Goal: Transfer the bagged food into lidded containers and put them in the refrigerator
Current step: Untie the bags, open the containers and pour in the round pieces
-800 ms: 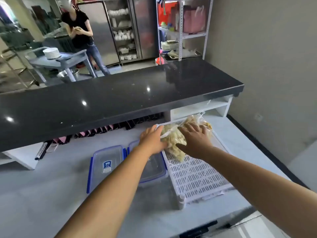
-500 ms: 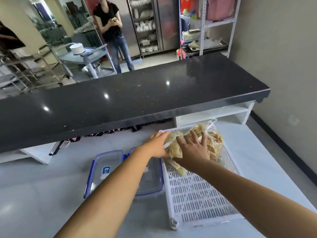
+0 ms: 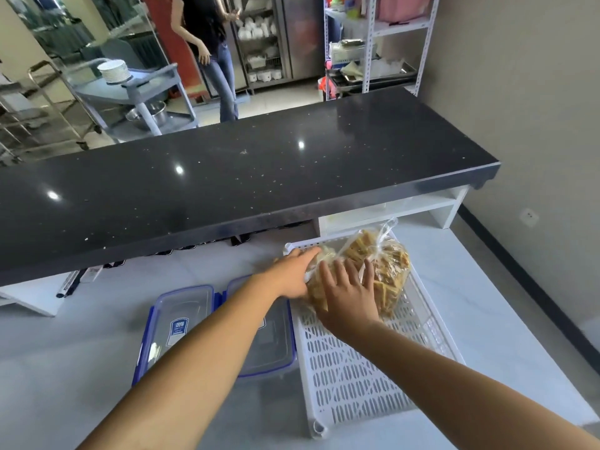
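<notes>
Two clear knotted bags lie together at the far end of a white perforated tray [image 3: 357, 384]. One bag holds yellow-brown food strips [image 3: 391, 271], the other paler pieces [image 3: 315, 292]. My left hand [image 3: 290, 276] reaches in from the left, its straight fingers touching the pale bag's far left side. My right hand [image 3: 349, 295] rests on top of the bags with its fingers spread. Two clear containers with blue-clipped lids stand left of the tray. My left forearm crosses the right container [image 3: 276, 339]. The left container [image 3: 180, 326] is in plain sight.
A long black countertop [image 3: 243, 177] overhangs the white work surface [image 3: 487, 319] just beyond the tray. Pens and small items lie under its edge at the left. A wall runs along the right. Beyond the counter stand a person, a grey cart and shelving.
Both hands stay on the bags. My right hand has slid nearer and to the left over them. The view has shifted, and the person in the background has moved.
</notes>
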